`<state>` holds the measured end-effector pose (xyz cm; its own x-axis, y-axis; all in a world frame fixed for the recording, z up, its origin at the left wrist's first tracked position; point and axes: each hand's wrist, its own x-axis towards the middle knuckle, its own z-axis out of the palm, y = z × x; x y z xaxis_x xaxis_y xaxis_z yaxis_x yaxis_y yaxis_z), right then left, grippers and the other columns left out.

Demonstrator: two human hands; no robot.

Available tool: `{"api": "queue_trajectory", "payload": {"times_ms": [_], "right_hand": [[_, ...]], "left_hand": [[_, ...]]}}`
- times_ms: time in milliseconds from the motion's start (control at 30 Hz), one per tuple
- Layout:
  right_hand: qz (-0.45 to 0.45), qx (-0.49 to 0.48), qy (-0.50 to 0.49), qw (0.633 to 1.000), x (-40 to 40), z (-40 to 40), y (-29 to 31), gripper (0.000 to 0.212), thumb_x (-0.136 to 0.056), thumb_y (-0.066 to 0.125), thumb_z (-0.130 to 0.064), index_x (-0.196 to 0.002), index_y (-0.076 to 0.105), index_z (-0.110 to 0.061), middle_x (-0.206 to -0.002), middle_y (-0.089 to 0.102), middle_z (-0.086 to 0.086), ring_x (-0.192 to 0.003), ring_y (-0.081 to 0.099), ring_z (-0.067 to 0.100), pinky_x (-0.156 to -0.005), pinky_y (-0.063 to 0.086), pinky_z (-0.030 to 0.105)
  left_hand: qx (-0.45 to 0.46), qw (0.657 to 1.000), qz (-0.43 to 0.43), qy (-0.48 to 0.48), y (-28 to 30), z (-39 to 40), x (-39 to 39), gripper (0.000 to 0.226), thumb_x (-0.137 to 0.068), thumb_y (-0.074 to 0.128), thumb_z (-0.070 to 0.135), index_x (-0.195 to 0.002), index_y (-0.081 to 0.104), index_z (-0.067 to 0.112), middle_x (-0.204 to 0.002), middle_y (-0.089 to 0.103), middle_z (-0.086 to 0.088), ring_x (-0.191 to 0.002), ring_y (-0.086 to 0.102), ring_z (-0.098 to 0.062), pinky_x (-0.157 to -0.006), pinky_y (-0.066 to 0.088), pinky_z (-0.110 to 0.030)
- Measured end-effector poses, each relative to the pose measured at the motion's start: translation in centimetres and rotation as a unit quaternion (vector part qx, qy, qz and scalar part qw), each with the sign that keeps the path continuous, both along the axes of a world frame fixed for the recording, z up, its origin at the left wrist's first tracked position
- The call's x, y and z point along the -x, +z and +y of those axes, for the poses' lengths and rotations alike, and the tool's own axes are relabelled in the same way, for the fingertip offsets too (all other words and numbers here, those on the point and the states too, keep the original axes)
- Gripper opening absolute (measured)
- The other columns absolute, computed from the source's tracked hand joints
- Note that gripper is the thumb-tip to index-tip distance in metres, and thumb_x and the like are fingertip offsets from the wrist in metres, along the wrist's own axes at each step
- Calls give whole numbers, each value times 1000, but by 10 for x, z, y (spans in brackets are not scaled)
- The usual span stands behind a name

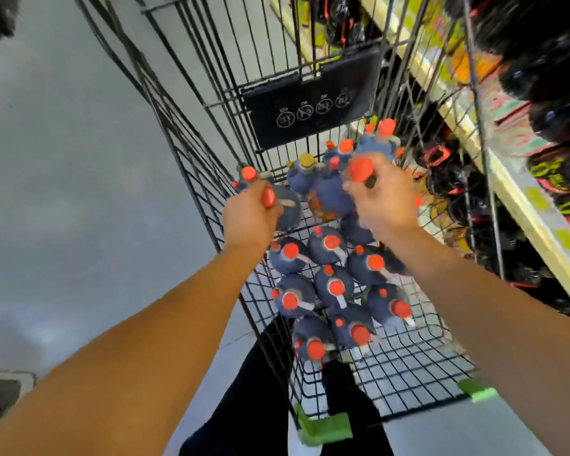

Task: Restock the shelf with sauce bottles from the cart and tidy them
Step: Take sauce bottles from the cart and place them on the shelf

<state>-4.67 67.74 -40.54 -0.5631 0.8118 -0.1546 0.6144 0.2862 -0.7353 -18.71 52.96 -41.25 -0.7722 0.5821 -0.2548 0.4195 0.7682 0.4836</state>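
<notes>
Several dark sauce bottles with red caps [334, 284] stand packed in the black wire cart [408, 366]. My left hand [249, 218] grips the neck of one bottle [288, 209] at the cart's left side, its red cap poking out by my fingers. My right hand [382, 199] grips another bottle by its red cap [361, 169], lifted a little above the others. One bottle further back has a yellow cap [306, 159]. The frame is blurred by motion.
A shelf [514, 179] runs along the right, its edge pale yellow, stocked with dark packets and bottles. A black sign panel [310, 103] hangs on the cart's far end. Grey floor [63, 159] lies to the left. Green handle ends [326, 426] are near me.
</notes>
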Motion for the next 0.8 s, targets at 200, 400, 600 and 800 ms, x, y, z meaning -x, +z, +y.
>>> {"api": "queue_trajectory", "payload": {"times_ms": [200, 400, 600, 800], "right_hand": [[102, -47, -87, 990, -39, 21, 92, 21, -81, 69, -24, -101, 62, -20, -79, 62, -5, -71, 57, 19, -72, 48, 37], [123, -104, -148, 976, -98, 34, 168, 23, -76, 69, -27, -98, 62, -24, -83, 65, -3, -75, 59, 19, -79, 50, 38], [114, -158, -207, 959, -170, 41, 220, 24, -71, 63, -35, -93, 60, -27, -86, 67, 2, -83, 62, 27, -78, 50, 46], [100, -180, -286, 936, -231, 53, 250, 18, -74, 64, -30, -90, 58, -28, -87, 66, -6, -85, 62, 20, -80, 51, 43]], "left_hand": [[-132, 991, -8, 25, 84, 7, -10, 26, -77, 70, 18, -102, 67, 21, -91, 67, 2, -88, 60, -17, -78, 44, -25], [-196, 979, 43, -44, 155, 30, -27, 27, -73, 72, 22, -99, 66, 22, -96, 67, 1, -92, 61, -21, -78, 44, -26], [-247, 962, 49, -105, 206, 65, -64, 29, -76, 74, 27, -102, 64, 20, -96, 66, -1, -93, 59, -21, -81, 47, -35], [-291, 935, 33, -198, 242, 118, -104, 24, -78, 75, 23, -101, 67, 20, -94, 61, 10, -86, 53, -10, -73, 39, -22]]}}
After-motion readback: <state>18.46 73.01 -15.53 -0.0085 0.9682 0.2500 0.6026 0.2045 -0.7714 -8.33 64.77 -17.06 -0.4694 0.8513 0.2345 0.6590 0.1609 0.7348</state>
